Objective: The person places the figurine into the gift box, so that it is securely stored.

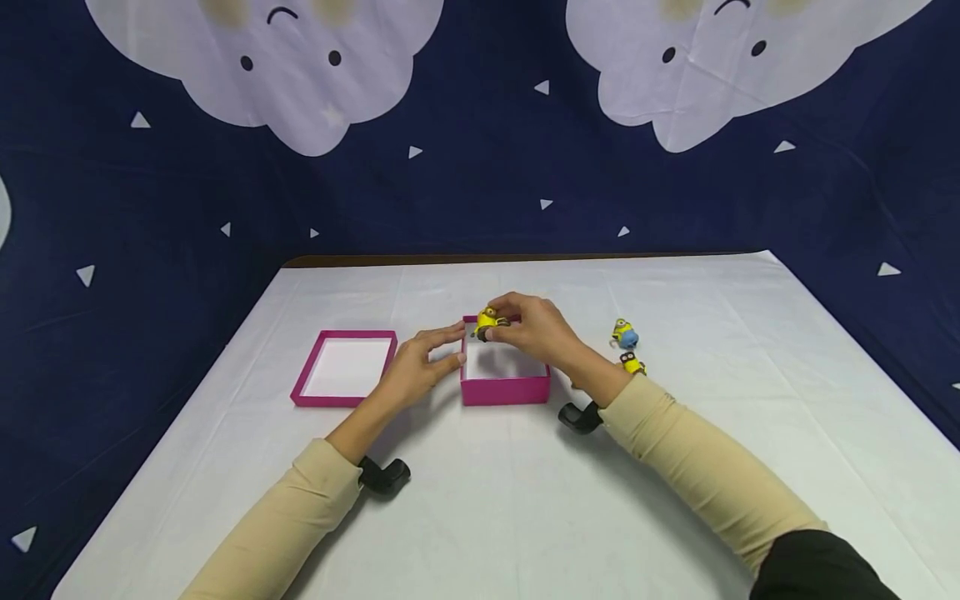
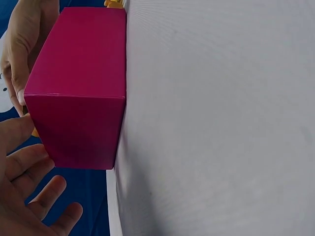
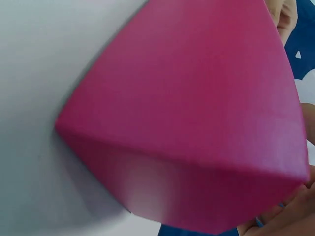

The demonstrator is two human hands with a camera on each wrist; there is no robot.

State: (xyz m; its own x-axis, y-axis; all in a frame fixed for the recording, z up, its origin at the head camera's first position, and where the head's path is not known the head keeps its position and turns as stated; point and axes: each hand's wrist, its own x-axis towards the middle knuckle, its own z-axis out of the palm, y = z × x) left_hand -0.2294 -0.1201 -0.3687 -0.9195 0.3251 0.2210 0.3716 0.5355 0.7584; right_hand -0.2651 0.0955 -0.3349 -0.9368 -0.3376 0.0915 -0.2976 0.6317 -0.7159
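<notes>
Over the open pink box [image 1: 505, 392], my right hand [image 1: 536, 327] pinches a small yellow minion figure [image 1: 486, 317] between thumb and fingers. My left hand [image 1: 415, 364] is at the box's left side, its fingers extended and slightly spread. In the left wrist view, the fingertips of that hand [image 2: 29, 172] touch the pink wall [image 2: 81, 128] near its top edge. The right wrist view is mostly filled by the outside of the box [image 3: 187, 88], so the figure is hidden there. The box's white interior is partly covered by the right hand.
A shallow lid with a pink rim [image 1: 327, 401] lies inside up to the left of the box. Right of the box are a minion figure in blue [image 1: 624, 335] and another yellow figure [image 1: 632, 363], partly behind the right forearm. White cloth [image 1: 480, 508] covers the table.
</notes>
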